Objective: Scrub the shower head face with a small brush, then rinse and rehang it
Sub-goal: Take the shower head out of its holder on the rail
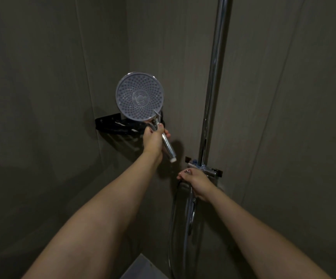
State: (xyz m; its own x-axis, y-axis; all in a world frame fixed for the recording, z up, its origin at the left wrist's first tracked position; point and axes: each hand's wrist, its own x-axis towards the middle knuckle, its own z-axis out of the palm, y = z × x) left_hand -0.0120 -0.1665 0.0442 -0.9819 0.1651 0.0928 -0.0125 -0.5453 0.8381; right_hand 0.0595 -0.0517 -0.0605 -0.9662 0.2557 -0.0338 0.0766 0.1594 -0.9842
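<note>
Right hand (195, 181): nearest of the two, fingers curled round the tap handle (187, 172) of the mixer valve (207, 170) at the foot of the chrome riser pipe (213, 77).
Hose (183, 228): hangs in a loop below that hand.
Left hand (153, 137): farther and to the left, clamped round the chrome handle of the shower head (139, 96).
Shower head: held up off its mount, its round nozzle face turned toward the camera, above the left hand and in front of the black corner shelf (110, 122).
Progress: no brush in view and no water flowing; this looks like the rinse about to start, with rehanging left.
</note>
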